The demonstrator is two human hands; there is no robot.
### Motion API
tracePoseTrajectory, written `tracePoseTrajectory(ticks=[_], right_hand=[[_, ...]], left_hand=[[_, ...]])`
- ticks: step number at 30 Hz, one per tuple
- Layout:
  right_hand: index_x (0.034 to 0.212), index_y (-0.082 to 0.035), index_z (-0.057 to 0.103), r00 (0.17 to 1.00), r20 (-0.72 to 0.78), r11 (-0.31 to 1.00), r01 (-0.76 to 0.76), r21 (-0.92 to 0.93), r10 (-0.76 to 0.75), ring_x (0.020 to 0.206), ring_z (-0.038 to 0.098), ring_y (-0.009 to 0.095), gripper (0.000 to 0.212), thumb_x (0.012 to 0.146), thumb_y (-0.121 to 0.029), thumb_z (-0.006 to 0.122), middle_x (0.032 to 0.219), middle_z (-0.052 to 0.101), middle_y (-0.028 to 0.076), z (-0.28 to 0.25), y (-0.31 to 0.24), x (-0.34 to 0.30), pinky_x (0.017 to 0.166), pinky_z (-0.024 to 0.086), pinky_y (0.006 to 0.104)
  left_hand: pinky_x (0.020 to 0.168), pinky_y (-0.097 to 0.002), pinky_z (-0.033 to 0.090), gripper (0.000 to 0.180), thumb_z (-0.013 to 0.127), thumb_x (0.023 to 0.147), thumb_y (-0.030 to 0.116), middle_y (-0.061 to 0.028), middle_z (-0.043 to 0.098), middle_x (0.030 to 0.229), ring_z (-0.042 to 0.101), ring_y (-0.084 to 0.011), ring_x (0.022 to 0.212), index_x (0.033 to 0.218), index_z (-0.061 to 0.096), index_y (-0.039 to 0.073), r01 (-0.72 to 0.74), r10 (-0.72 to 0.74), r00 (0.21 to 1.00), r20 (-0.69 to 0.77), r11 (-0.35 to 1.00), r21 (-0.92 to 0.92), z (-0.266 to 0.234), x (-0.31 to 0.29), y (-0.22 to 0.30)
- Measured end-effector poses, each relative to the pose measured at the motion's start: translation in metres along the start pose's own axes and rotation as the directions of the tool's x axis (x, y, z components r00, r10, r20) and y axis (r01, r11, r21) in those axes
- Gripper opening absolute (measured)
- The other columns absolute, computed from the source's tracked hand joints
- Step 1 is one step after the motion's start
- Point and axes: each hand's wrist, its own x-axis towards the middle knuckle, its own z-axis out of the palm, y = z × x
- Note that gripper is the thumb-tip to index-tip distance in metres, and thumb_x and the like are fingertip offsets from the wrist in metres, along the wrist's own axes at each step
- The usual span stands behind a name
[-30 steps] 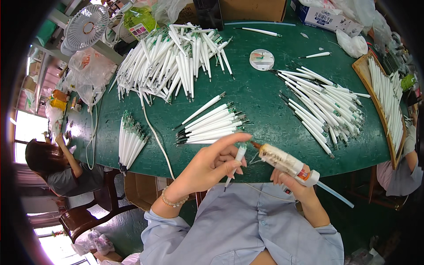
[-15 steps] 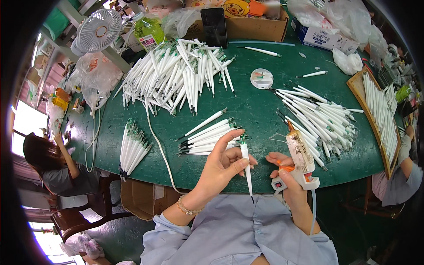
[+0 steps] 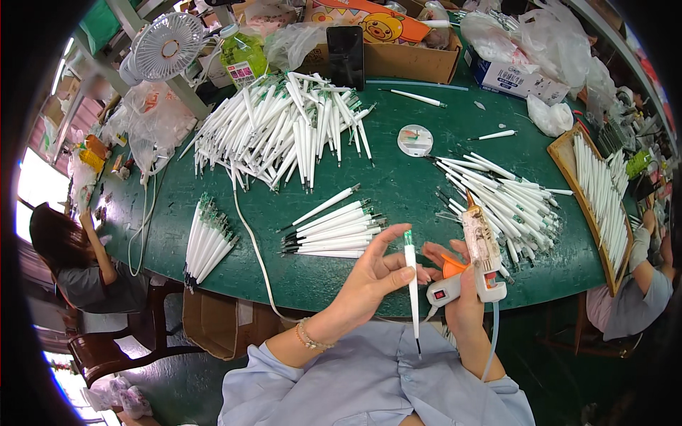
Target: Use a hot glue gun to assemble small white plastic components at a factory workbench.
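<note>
Between the thumb and fingers of my left hand stands a white tapered pen, nearly upright, its green circuit-board end up and its thin black tip down. My right hand is closed around a hot glue gun, a finger at its orange trigger. The gun's nozzle points up and away from the pen. A long pale-blue glue stick hangs from the gun's rear. Closest to my left hand on the green table lies a small row of similar pens.
Similar pens form a large heap, a right-hand pile, a left bundle and fill a wooden tray. A white cable crosses the table. A round dish, phone and fan stand farther back. People sit at both sides.
My left hand has carried the pen slightly right and down, closer to the glue gun. The gun has shifted a little left, and the whole view has moved slightly.
</note>
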Motion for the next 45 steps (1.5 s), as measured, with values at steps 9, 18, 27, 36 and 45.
tracePoseTrajectory(ticks=[9, 18, 27, 36, 45], right_hand=[[0.106, -0.004, 0.049, 0.998, -0.042, 0.997, 0.036, -0.069, -0.039, 0.107, 0.046, 0.022, 0.025, 0.085, -0.018, 0.049, 0.116, 0.049, 0.016, -0.001, -0.006, 0.004, 0.086, 0.04, 0.0335], [0.084, -0.002, 0.057, 0.976, 0.165, 0.931, 0.188, -0.313, -0.142, 0.107, 0.045, 0.02, 0.013, 0.073, 0.005, 0.057, 0.113, 0.05, 0.015, -0.002, -0.013, 0.004, 0.089, 0.037, 0.0339], [0.097, 0.001, 0.059, 0.951, 0.217, 0.81, 0.301, -0.504, -0.219, 0.095, 0.052, 0.018, 0.029, 0.069, 0.001, 0.066, 0.117, 0.045, 0.013, 0.005, -0.019, 0.006, 0.077, 0.045, 0.0278], [0.1, 0.0, 0.056, 0.935, 0.125, 0.727, 0.338, -0.598, -0.332, 0.094, 0.054, 0.017, 0.032, 0.069, 0.005, 0.064, 0.105, 0.054, 0.011, 0.021, -0.035, 0.017, 0.077, 0.046, 0.0272], [0.101, -0.005, 0.054, 0.924, -0.146, 0.825, 0.234, -0.514, -0.353, 0.07, 0.046, 0.002, 0.024, 0.079, -0.012, 0.06, 0.086, 0.053, -0.002, 0.022, -0.06, 0.073, 0.055, 0.035, 0.0169]], left_hand=[[0.089, -0.0365, 0.04, 0.064, 0.061, 0.08, 0.014, -0.0123, 0.057, 0.087, 0.056, -0.0198, 0.089, 0.131, 0.022, 0.01, -0.006, 0.006, 1.0, 0.008, 0.998, -0.067, 0.007, 0.004, -0.007], [0.085, -0.0321, 0.039, 0.061, 0.06, 0.082, 0.021, -0.0106, 0.058, 0.091, 0.054, -0.0177, 0.089, 0.13, 0.023, 0.011, 0.136, -0.153, 0.987, -0.037, 0.946, -0.294, 0.002, 0.013, -0.01], [0.082, -0.0344, 0.044, 0.059, 0.06, 0.082, 0.025, -0.0093, 0.052, 0.098, 0.053, -0.018, 0.092, 0.128, 0.027, 0.008, 0.175, -0.214, 0.972, -0.096, 0.934, -0.31, 0.013, 0.018, -0.015], [0.084, -0.0318, 0.043, 0.055, 0.059, 0.083, 0.023, -0.0096, 0.051, 0.101, 0.052, -0.016, 0.092, 0.126, 0.028, 0.006, 0.168, -0.2, 0.978, -0.054, 0.92, -0.355, 0.016, 0.026, -0.017], [0.088, -0.0303, 0.039, 0.064, 0.055, 0.085, 0.024, -0.0159, 0.05, 0.113, 0.051, -0.0176, 0.097, 0.133, 0.017, 0.002, 0.096, -0.109, 0.994, -0.017, 0.936, -0.337, 0.017, 0.024, -0.016]])
